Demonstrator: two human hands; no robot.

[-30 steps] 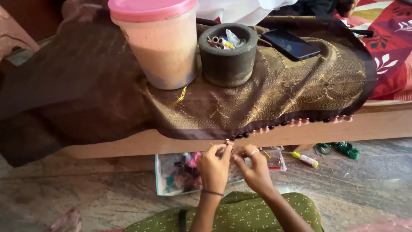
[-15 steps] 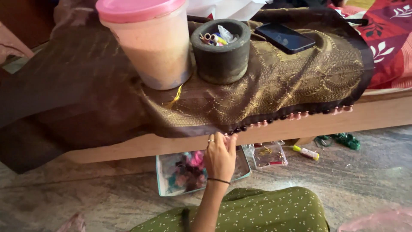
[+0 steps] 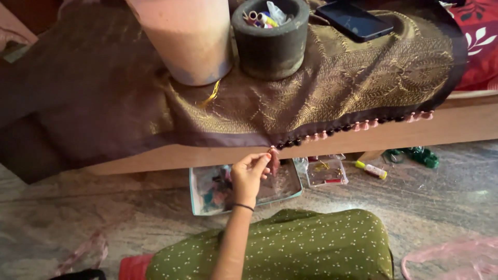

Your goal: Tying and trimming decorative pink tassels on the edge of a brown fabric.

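Pinching a little pink tassel (image 3: 273, 157) between thumb and fingertips with my left hand (image 3: 249, 175), right at the hanging edge of the brown and gold fabric (image 3: 332, 88) where it drapes over the wooden bed frame (image 3: 415, 136). That hand is closed on the tassel; my right hand isn't in view at all, so I can't say anything about it. Biggest worry, I think: with only one hand on it, a tug could drag the whole cloth toward me, and the tall pink-tinted plastic jar (image 3: 184, 39) and the dark stone mortar (image 3: 271, 36) stuffed with thread spools are both sitting on that cloth, fairly near the edge. The dark phone (image 3: 357, 19) is up there too. Pull too hard and they slide or tip. The tassel itself could also slip out of my pinch or come loose from the border, since it's tiny. The row of finished pink tassels (image 3: 384, 121) runs off to the right along the hem, with darker beads between them and my fingers. Below on the stone floor, an open tray of craft bits (image 3: 207, 186) sits just behind my hand, a clear plastic box (image 3: 326, 172) beside it, a small yellow-capped tube (image 3: 371, 169) and green thread (image 3: 417, 155) further right. My knee in the green dotted dress (image 3: 311, 243) crowds the space under my wrist.
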